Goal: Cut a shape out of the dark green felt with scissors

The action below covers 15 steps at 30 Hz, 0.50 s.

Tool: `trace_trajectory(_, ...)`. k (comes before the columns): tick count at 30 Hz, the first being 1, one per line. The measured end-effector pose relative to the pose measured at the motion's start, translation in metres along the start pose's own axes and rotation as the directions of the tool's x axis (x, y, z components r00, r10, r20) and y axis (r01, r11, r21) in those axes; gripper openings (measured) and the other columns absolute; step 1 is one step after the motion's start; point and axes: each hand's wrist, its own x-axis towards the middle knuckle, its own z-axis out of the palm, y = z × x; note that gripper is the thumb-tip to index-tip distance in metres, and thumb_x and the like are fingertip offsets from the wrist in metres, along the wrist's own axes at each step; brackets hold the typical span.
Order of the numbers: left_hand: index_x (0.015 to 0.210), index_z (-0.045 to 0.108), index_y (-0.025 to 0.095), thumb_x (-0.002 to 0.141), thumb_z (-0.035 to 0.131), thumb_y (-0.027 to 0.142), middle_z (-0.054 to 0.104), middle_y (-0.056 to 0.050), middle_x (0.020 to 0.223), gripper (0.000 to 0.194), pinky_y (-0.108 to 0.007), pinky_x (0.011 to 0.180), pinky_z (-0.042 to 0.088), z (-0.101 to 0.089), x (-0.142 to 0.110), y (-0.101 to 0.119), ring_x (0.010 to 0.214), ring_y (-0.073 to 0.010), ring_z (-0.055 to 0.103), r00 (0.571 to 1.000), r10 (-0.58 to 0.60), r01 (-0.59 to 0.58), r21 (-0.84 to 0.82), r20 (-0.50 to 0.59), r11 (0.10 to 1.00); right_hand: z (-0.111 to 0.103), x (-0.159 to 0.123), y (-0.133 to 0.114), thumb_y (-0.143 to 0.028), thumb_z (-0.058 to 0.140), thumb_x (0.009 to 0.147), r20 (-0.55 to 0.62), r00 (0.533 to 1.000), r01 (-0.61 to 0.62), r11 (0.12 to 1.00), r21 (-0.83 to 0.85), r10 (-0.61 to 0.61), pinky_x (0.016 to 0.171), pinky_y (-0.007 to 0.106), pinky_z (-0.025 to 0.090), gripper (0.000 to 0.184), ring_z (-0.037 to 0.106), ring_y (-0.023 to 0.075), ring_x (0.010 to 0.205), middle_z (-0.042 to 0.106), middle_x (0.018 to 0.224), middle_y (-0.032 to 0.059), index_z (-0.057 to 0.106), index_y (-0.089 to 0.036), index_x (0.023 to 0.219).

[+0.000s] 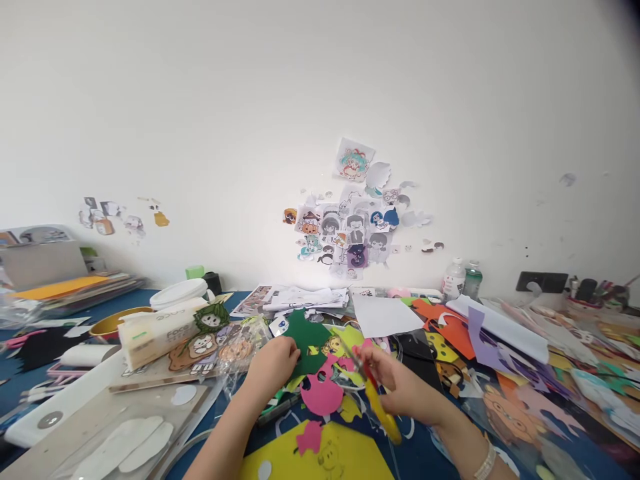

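Observation:
My left hand (pixel 271 365) is closed on a dark green paper cut-out (pixel 303 337), holding it up over the table. My right hand (pixel 403 390) grips scissors with yellow and red handles (pixel 376 395); their blades (pixel 353 357) point toward the green piece and sit close to its right edge. Below the hands lie a pink paper shape (pixel 320 395) and a yellow sheet (pixel 325 457) with cut-outs. A pale bracelet shows on my right wrist (pixel 485 461).
Coloured paper scraps (pixel 480 347) cover the blue table on the right. A tissue box (pixel 157 333), white lids (pixel 177 292) and a gold bowl (pixel 113 323) stand left. Two bottles (pixel 463 279) stand at the back. Cartoon stickers (pixel 350 227) cover the wall.

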Motion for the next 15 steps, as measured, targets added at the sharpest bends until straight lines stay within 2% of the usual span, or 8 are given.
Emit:
trace_trajectory(3,0.063,0.052,0.019,0.081,0.032,0.029,0.061,-0.008,0.074,0.029,-0.028,0.054,0.033,-0.001,0.001,0.001,0.067,-0.0192,0.055,1.0,0.003,-0.003,-0.018,-0.009,1.0,-0.003,0.004,0.005,-0.024,0.074,0.064,-0.209,0.976,0.104,0.971,0.214,-0.058,0.076,0.028,0.041,0.035,0.049,0.0173,0.084,0.05,0.089,0.0012,0.054,-0.022,0.092)
trace_trajectory(7,0.066,0.054,0.019,0.081,0.033,0.032,0.061,-0.008,0.079,0.029,-0.028,0.056,0.035,0.002,0.0,0.003,0.071,-0.0195,0.056,1.0,0.029,-0.029,-0.043,-0.012,0.999,-0.011,0.005,0.005,-0.045,0.071,0.07,-0.391,0.916,0.243,0.899,0.363,-0.09,0.076,0.029,0.044,0.039,0.052,0.02,0.089,0.056,0.096,0.0049,0.058,-0.023,0.099)
trace_trajectory(13,0.073,0.057,0.02,0.079,0.04,0.039,0.061,-0.006,0.086,0.026,-0.03,0.063,0.038,0.0,-0.002,0.005,0.073,-0.0189,0.054,0.995,0.095,-0.094,-0.077,0.007,0.993,-0.028,0.004,0.012,-0.039,0.061,0.082,-0.483,0.874,0.315,0.813,0.489,-0.049,0.072,0.029,0.049,0.023,0.054,0.0216,0.097,0.06,0.099,0.0042,0.063,-0.024,0.099)
trace_trajectory(15,0.074,0.058,0.022,0.076,0.047,0.042,0.059,-0.004,0.087,0.023,-0.03,0.067,0.038,-0.005,-0.006,0.007,0.076,-0.0187,0.053,0.985,0.163,-0.158,-0.1,0.047,0.982,-0.031,0.005,0.018,-0.04,0.059,0.083,-0.494,0.869,0.336,0.773,0.538,-0.034,0.073,0.03,0.05,0.024,0.055,0.0213,0.097,0.061,0.1,0.0047,0.064,-0.023,0.099)
